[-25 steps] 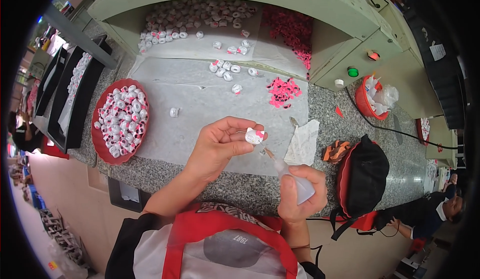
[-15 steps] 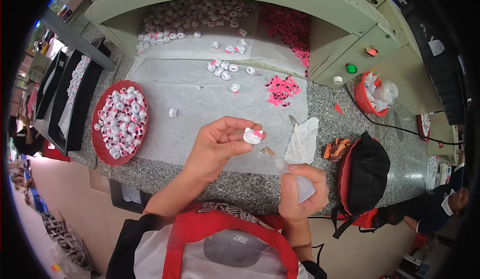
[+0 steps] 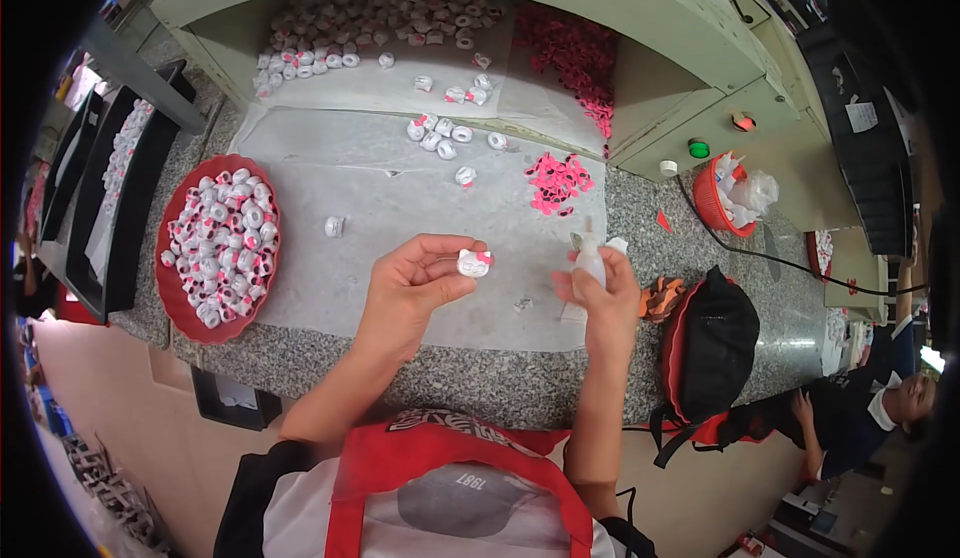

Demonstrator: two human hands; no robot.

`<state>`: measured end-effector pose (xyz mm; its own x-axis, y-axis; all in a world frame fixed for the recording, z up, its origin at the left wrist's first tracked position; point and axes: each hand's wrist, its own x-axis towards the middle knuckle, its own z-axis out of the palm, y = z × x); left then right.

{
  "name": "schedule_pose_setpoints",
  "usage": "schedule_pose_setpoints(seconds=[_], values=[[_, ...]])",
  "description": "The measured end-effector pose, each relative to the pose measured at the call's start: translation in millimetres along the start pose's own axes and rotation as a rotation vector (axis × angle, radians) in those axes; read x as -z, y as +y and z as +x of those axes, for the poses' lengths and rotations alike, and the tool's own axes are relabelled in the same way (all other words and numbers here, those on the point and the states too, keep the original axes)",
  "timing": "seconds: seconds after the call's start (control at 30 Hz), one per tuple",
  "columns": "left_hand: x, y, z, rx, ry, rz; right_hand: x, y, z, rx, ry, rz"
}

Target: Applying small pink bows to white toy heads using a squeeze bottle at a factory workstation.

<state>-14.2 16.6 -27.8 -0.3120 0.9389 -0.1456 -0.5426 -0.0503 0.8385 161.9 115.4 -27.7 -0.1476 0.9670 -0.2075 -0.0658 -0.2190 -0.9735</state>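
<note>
My left hand (image 3: 408, 283) pinches a small white cat-head figure (image 3: 473, 263) with a pink bow, above the paper-covered bench. Off to its right, my right hand (image 3: 605, 288) has its fingers around a translucent squeeze bottle (image 3: 590, 258), whose narrow tip points up and away from me. The bottle is slightly blurred. Beyond my hands, pink bow-shaped pieces (image 3: 558, 184) with dark spots lie in a pile on the white paper (image 3: 330, 168). Several more white heads (image 3: 440, 136) sit near the shelf edge, and a single head (image 3: 334, 226) lies to the left.
A red dish (image 3: 165, 288) heaped with white heads stands at left, beside black trays (image 3: 125, 248). Ahead is a pale green shelf unit (image 3: 650, 118) holding more heads and pink pieces. At right are a red basket (image 3: 712, 203), a cable and a black bag (image 3: 720, 348). A co-worker (image 3: 860, 413) is far right.
My right hand has moved up and away from the cat head, turning the bottle from tip-toward-the-head to tip-up. My left hand has shifted slightly left, still holding the head.
</note>
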Motion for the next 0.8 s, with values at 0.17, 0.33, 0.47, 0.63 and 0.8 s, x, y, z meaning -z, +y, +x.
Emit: schedule_pose_setpoints(seconds=[0.17, 0.33, 0.47, 0.63, 0.8], values=[[-1, -1, 2, 0.062, -0.011, 0.035, 22, 31, 101, 0.260, -0.045, -0.865], [2, -2, 3, 0.049, 0.014, 0.040, 16, 20, 97, 0.496, -0.117, -1.321], [-11, -9, 9, 0.012, 0.028, 0.106, -8, -22, 26, 0.015, -0.238, -0.548], [-33, -14, 7, -0.013, -0.014, 0.190, -19, -37, -27, 0.232, -0.398, -0.345], [-37, -20, 2, -0.144, -0.099, 0.109, -20, -46, -36, 0.142, -0.302, -0.286]])
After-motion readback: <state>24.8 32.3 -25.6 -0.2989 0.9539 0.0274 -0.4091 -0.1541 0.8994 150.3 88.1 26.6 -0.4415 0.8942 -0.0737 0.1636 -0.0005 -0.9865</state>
